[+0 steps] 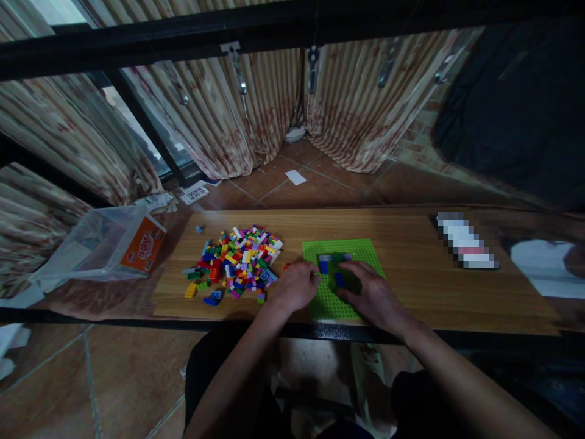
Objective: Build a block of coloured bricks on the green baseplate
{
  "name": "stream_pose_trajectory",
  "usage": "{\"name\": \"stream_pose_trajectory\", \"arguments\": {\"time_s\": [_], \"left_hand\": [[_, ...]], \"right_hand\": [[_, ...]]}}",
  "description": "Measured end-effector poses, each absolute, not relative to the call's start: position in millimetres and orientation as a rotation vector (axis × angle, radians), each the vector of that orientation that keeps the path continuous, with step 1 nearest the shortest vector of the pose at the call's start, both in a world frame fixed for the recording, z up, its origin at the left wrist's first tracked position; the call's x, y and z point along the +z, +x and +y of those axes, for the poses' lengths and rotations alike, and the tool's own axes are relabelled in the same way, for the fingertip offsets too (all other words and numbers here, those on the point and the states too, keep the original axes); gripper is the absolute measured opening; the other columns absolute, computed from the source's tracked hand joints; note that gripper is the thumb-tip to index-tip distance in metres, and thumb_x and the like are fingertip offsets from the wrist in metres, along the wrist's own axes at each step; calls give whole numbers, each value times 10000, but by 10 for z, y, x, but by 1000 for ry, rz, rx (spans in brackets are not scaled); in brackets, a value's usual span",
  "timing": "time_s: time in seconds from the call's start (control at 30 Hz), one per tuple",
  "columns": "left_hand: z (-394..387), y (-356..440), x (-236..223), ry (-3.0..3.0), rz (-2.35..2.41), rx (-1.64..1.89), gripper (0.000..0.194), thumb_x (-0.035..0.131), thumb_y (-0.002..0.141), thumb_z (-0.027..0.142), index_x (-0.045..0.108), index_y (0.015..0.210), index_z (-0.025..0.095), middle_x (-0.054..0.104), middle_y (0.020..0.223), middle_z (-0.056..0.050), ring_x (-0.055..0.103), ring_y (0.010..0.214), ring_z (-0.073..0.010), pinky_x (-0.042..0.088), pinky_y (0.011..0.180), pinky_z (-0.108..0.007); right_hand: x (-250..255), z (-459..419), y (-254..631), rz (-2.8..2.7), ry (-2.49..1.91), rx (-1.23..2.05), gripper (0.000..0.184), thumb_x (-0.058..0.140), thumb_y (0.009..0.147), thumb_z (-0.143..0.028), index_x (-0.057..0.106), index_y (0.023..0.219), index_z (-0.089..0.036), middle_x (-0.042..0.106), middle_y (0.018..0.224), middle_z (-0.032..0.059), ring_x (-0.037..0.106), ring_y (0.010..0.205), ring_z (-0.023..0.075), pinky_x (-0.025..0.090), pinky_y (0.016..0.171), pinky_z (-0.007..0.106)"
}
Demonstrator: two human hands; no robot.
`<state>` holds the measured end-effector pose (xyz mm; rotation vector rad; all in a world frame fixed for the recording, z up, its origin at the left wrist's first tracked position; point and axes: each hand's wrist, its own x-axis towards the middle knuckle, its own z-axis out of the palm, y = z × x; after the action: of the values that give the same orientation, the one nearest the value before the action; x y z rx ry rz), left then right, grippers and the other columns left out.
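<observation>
A green studded baseplate lies on the wooden table in front of me. Near its upper middle stands a short row of toy bricks in grey, green and purple, with a blue brick just below the row's left end. My right hand reaches over the plate from the right, thumb and forefinger at either end of another blue brick. My left hand rests at the plate's left edge with its fingers curled; whatever they may hold is hidden.
A heap of mixed toy bricks spreads across the left of the wooden table. Left of the table sits a clear plastic box with an orange label. A blurred-out flat object lies toward the right end. Curtains hang beyond.
</observation>
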<state>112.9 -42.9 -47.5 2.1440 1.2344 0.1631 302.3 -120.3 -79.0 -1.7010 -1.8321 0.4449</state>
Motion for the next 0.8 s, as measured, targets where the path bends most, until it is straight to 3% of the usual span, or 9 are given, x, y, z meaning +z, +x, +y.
{"name": "stream_pose_trajectory", "arguments": {"time_s": [0.3,0.8], "left_hand": [[-436,1139,-485,2134,1242,176,240,478,872,182,686,991,180,710,1013,-78,657,934,-196,485,837,-293],[-452,1163,-440,2095,1279,142,257,483,876,189,688,1031,177,706,1041,-92,652,974,-219,487,875,-322]], "right_hand": [[-799,-1109,3045,-1969,-1713,484,243,648,800,-234,653,1042,-218,653,1020,73,595,1005,245,485,891,427],[-824,-1083,2934,-2024,-1647,478,296,627,820,-251,638,1115,-232,688,1045,69,634,993,244,502,881,424]]}}
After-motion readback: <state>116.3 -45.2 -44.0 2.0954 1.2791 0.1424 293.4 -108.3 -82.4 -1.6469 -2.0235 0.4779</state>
